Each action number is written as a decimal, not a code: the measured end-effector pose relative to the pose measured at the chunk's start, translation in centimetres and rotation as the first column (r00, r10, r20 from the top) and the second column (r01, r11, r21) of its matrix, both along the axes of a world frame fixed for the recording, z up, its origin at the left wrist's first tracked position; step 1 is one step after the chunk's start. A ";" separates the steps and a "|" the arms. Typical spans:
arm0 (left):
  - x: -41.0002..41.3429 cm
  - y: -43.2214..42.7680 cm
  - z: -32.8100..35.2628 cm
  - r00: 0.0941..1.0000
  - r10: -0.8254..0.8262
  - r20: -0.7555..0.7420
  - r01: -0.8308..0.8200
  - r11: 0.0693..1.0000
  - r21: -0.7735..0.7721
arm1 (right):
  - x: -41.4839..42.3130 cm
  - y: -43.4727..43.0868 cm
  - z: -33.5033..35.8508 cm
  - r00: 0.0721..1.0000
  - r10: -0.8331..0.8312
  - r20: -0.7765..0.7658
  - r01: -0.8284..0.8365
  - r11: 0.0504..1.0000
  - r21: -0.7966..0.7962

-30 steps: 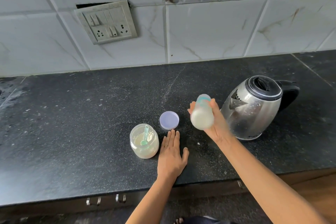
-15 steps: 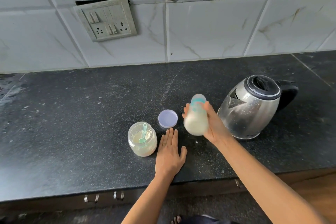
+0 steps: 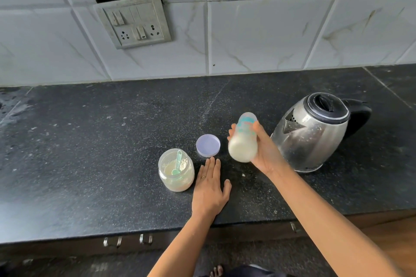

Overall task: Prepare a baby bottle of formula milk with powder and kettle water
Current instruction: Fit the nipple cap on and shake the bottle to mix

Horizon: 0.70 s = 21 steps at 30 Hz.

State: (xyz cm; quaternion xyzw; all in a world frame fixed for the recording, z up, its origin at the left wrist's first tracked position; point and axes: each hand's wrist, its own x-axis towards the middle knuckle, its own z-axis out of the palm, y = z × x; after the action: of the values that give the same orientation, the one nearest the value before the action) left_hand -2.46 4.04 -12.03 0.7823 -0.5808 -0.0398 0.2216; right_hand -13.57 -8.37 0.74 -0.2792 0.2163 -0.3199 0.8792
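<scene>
The right hand [image 3: 262, 150] grips the milky baby bottle [image 3: 243, 140] above the counter [image 3: 90, 153], tilted, cap end toward the wall. The left hand [image 3: 210, 189] lies flat near the front edge, fingers straight and together, thumb spread.

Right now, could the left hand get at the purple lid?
Probably yes. The left hand lies flat on the counter, fingertips just short of the lid, with bare counter between. The jar stands to one side; the right hand holds the bottle on the other.
</scene>
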 end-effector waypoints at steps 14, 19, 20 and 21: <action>0.1 0.0 0.0 1.000 -0.005 -0.011 0.005 1.000 -0.006 | 1.1 0.5 1.0 0.993 -0.080 0.086 0.071 0.993 0.096; 0.1 0.1 0.1 1.000 -0.010 -0.019 0.010 1.000 -0.003 | 1.1 0.6 1.4 0.991 -0.078 0.109 0.066 0.992 0.110; 0.1 0.1 0.1 1.000 -0.009 -0.022 0.009 1.000 0.000 | 0.8 0.7 1.4 0.991 -0.064 0.120 0.050 0.992 0.119; 0.1 0.1 0.1 1.000 -0.009 -0.022 0.009 1.000 0.000 | 0.3 0.9 1.3 0.991 -0.038 0.126 0.021 0.992 0.127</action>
State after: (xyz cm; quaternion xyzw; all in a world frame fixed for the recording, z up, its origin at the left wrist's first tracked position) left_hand -2.35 4.11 -11.97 0.7793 -0.5818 -0.0493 0.2276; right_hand -13.27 -7.44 2.00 -0.1990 0.1834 -0.3359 0.9022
